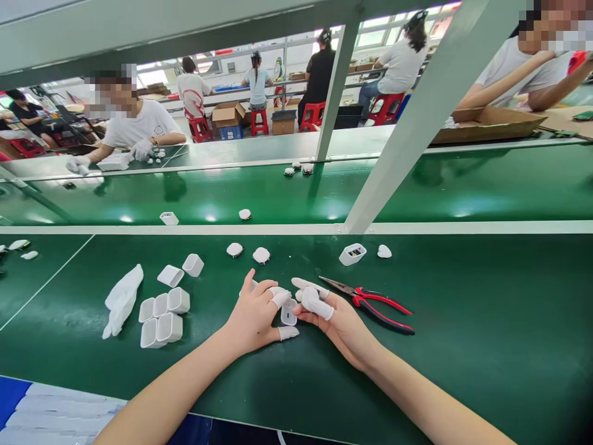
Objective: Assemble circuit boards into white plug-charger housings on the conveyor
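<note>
My left hand (pixel 260 313) reaches over the table with white finger covers on some fingertips. Its fingers are spread, the thumb apart from them. Between thumb and forefinger is a small white plastic housing (pixel 288 314), its open end facing up and a dark slot inside. Whether the fingertips press on it is unclear. Another white piece is partly hidden behind this hand. My right hand (pixel 330 313), also in white finger covers, is closed around a small white part (pixel 299 296), mostly hidden by the fingers. Red-and-black long-nose pliers (pixel 370 301) lie just right of it.
Several white housings (pixel 169 327) stand at left beside a crumpled white bag (pixel 124 301). Rounded white pieces (pixel 261 255) and a housing with metal contacts (pixel 353 254) lie farther back. A slanted metal post (pixel 407 130) rises behind. Across the belt (pixel 208 198), a gloved person works.
</note>
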`<state>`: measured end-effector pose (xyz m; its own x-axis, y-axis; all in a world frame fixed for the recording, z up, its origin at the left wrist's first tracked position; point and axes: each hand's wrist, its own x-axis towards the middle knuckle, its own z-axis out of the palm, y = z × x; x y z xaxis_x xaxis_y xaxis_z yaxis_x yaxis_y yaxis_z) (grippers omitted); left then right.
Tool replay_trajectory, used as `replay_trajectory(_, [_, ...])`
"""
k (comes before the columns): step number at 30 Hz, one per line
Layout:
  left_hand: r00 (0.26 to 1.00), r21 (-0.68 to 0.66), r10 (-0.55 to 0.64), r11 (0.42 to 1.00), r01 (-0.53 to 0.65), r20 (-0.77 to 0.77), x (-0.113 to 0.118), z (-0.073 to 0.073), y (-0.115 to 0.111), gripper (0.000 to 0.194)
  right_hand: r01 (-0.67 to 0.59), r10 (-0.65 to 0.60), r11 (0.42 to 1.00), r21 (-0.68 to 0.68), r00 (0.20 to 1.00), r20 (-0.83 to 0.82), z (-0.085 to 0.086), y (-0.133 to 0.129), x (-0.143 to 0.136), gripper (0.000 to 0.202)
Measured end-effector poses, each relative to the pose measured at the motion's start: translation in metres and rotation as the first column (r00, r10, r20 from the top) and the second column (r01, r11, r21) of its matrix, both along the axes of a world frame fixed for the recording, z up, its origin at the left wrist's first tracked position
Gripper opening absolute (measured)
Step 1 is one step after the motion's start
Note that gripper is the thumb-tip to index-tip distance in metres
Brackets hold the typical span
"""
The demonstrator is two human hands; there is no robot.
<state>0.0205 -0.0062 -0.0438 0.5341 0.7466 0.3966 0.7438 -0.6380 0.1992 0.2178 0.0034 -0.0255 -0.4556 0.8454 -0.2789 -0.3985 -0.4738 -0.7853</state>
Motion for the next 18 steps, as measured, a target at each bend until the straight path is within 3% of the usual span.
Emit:
replay_trajectory(4, [0.992,0.185,-0.006,0.983,-0.018,0.127,0.003,0.004,-0.004,0.069,-0.039,0.04,0.999,0.016,0.996,-0.074,0.002,0.0,0.0,0.04])
replay_trajectory(9, [0.967,0.465,-0.134,0.885,0.02,0.215,0.011,0.007,-0.016,0.031,-0.108,0.104,0.994,-0.008,0.974,-0.202,0.001,-0.011,-0.005,0.029])
replay_trajectory(13, [0.955,0.514,-0.166,0.857,0.017,0.244,0.013,0.008,-0.02,0.023,-0.21,0.194,0.977,-0.029,0.941,-0.279,0.0,-0.022,-0.01,0.033])
replay_trajectory(18, [0.919,0.46,-0.189,0.888,0.008,0.347,0.012,0.006,-0.018,0.035,-0.25,0.232,0.968,-0.009,0.911,-0.342,0.005,-0.027,-0.013,0.028])
